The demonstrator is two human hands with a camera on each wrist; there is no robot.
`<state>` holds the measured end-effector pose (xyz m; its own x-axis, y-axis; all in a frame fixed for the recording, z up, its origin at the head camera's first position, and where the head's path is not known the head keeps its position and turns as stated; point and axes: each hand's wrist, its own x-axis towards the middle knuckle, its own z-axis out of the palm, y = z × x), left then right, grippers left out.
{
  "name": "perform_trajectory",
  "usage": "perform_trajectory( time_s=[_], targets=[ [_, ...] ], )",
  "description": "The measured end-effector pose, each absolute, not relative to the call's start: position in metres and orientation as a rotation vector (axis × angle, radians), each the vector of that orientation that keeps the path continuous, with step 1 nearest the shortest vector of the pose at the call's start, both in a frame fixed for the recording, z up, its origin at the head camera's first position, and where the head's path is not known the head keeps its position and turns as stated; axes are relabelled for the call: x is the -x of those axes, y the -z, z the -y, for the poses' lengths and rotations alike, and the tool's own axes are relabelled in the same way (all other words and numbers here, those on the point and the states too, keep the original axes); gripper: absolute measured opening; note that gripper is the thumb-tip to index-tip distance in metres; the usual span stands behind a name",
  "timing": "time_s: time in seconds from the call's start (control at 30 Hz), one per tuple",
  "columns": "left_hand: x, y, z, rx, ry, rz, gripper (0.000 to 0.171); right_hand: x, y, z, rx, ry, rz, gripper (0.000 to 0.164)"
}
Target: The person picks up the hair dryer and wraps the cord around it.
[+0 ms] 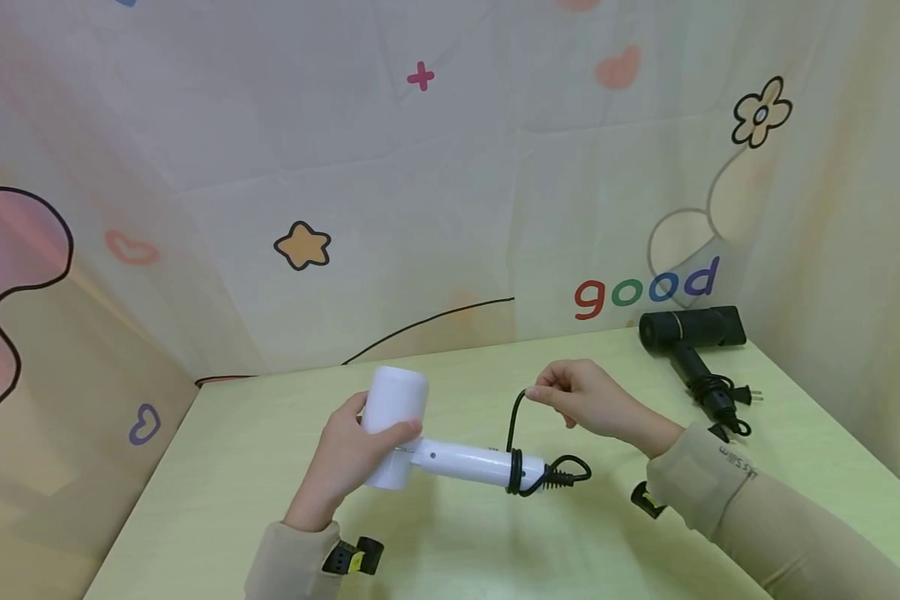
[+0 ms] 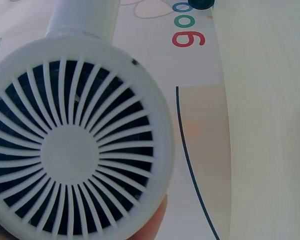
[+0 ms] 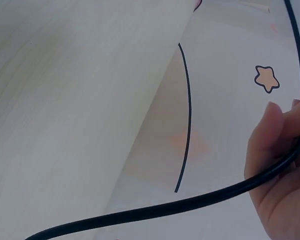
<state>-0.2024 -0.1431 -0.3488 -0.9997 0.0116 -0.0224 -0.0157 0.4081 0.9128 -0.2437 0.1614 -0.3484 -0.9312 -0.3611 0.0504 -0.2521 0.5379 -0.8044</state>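
Note:
My left hand grips the barrel of a white hair dryer above the table, with the thumb across its front. The dryer's handle points right. In the left wrist view its round slatted grille fills much of the frame, and only a bit of a finger shows. A black cord is wound round the handle's end, with a small loop beyond it. My right hand pinches a length of this cord and holds it up above the handle. The right wrist view shows the cord passing through the fingers.
A black hair dryer lies at the back right of the pale green table, its cord wrapped round the handle and its plug sticking out. A printed curtain hangs behind the table and along its sides.

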Motion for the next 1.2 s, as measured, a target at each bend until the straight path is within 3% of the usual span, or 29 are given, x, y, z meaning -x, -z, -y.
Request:
perform_trajectory(
  time_s=[0.23, 1.2],
  targets=[
    [0.204, 0.353, 0.14, -0.002, -1.592, -2.729, 0.073, 0.241, 0.344, -0.156, 0.548, 1.338, -2.673, 0.023],
    [0.21, 0.367, 0.134, 0.165, -1.459, -2.95, 0.075, 0.21, 0.333, -0.141, 0.498, 1.43, -2.694, 0.018]
  ],
)
